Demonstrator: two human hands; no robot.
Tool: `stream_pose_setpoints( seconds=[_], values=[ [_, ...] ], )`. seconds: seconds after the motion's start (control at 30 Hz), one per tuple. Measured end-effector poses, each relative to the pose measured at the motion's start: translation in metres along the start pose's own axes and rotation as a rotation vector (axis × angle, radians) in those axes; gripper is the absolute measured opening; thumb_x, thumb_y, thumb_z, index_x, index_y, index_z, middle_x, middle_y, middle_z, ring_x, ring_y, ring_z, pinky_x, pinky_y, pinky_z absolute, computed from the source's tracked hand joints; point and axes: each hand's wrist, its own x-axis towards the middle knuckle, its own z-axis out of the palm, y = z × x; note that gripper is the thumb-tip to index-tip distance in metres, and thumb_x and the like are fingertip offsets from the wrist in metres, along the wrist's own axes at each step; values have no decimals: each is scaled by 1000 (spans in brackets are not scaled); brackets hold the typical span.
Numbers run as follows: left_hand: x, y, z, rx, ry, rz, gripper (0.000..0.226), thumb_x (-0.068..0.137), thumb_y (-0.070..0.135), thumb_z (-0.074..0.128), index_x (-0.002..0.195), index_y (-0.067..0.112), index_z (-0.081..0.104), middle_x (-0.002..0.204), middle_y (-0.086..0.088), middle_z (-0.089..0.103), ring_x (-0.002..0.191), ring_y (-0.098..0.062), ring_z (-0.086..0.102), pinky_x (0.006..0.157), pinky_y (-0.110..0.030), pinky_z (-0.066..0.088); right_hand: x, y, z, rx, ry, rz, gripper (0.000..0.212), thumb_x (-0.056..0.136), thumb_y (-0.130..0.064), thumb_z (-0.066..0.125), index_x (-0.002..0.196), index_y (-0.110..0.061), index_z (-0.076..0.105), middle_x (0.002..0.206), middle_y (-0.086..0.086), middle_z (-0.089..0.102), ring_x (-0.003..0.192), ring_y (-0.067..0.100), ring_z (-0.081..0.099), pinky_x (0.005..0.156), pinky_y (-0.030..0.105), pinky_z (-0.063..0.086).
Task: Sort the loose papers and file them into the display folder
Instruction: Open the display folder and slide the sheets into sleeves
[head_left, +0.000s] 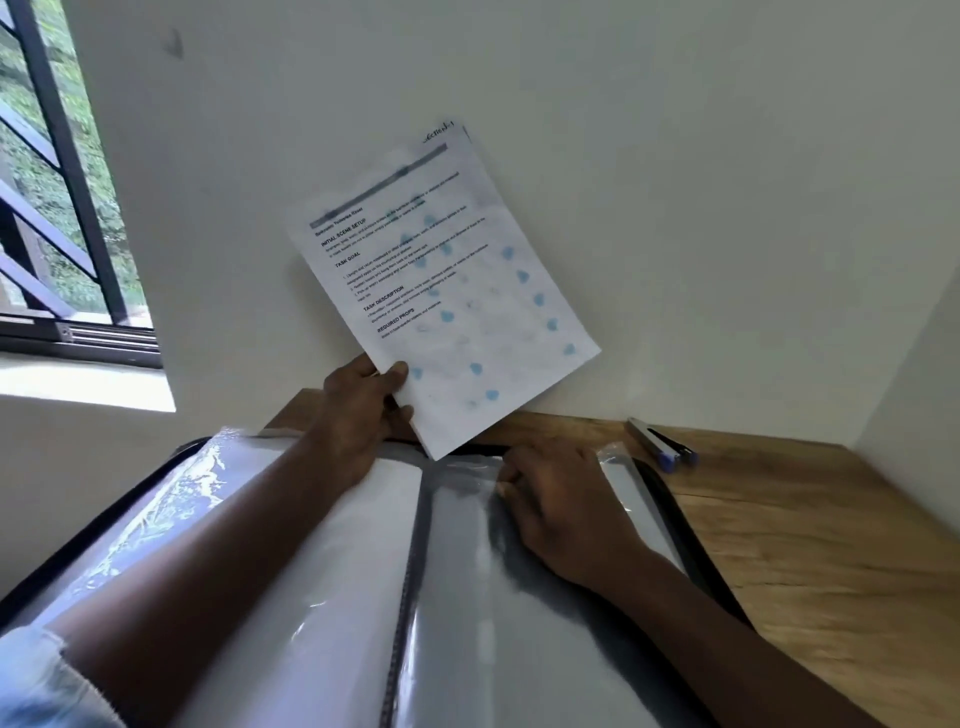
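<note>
Pinching the printed sheet (441, 280) by its lower corner in my left hand (363, 400), raised over the far edge of the desk (805, 545) — right hand (561, 499), fingers bent, at a pocket mouth of the open display folder (363, 597), likely opening it; grip unclear.

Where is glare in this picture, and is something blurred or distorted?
Head view: daylight from the barred window glares on the clear plastic sleeves of the open display folder; small text on the printed white paper sheet in the left hand is soft; the wide lens tilts the white wall.
</note>
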Motion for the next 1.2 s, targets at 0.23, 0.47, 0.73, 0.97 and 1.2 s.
stream_pose_setpoints(
  seconds=[0.23, 0.47, 0.73, 0.97, 1.2],
  values=[
    [-7, -3, 18, -305, -67, -36, 26, 101, 0, 59, 123, 12, 67, 118, -5, 75, 99, -23, 74, 71, -30, 63, 4, -10, -21, -350, 67, -218, 25, 93, -46, 54, 108, -27, 61, 108, -8, 66, 94, 21, 54, 90, 44, 37],
    [-12, -10, 29, -404, -136, -98, 31, 101, -2, 55, 128, 11, 64, 123, -8, 74, 97, -23, 76, 74, -34, 64, 12, 3, -56, -290, 68, -98, 19, 91, -44, 60, 78, -51, 47, 69, -17, 58, 73, 8, 53, 96, 48, 37],
    [-18, -19, 44, -441, -225, -193, 30, 100, -13, 47, 126, 0, 56, 119, -18, 71, 94, -28, 76, 69, -36, 64, 2, 26, -48, -212, 220, -422, 10, 94, -29, 70, 92, -21, 65, 79, -14, 60, 68, 4, 52, 101, 47, 43],
    [-18, -27, 39, -104, -269, -318, 28, 102, -7, 52, 130, -10, 54, 118, -21, 67, 88, -26, 66, 59, -26, 60, -6, 40, -52, -228, 398, -450, 13, 90, -21, 67, 93, -9, 72, 77, -7, 64, 67, 13, 60, 97, 49, 44],
    [-18, -5, 27, 394, -366, -283, 14, 106, -1, 48, 103, 8, 58, 61, 5, 66, 50, -9, 47, 43, -20, 45, -9, 47, -55, -175, 343, -269, 23, 81, -9, 54, 99, -11, 68, 77, -21, 45, 58, 3, 44, 101, 49, 40]
  ],
)
